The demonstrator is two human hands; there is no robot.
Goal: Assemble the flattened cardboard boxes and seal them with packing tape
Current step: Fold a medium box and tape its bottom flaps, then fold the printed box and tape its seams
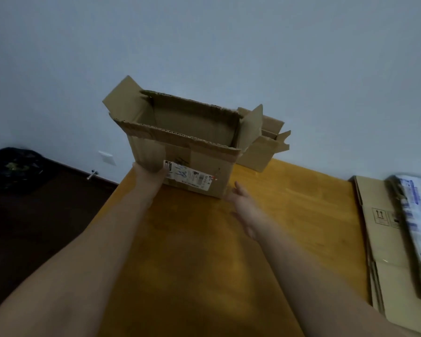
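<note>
**Open box upright on the table, left hand on its corner**

Nearest, well to the right of the box, a stack of flat cardboard (379, 239) lies at the table's (192, 263) right edge. A blurred blue-and-white printed pack (416, 215) lies on top of the stack.

The right hand (243, 207) is just beside the box's near right bottom corner, fingers straight and spread, holding nothing. I cannot tell whether its fingertips touch the cardboard.

The left hand (148, 175) holds the box's near left bottom corner. Its thumb is on the front face beside the torn label (190, 177), and its other fingers are hidden round the side.

The box (204, 161) stands on the far part of the table with its top flaps open.

Just behind the box, to its right, a second box (263, 152) stands with its flaps up. Left of the box, a black bag (12, 166) sits on the dark floor. The pale wall (204, 45) rises behind the box.
</note>
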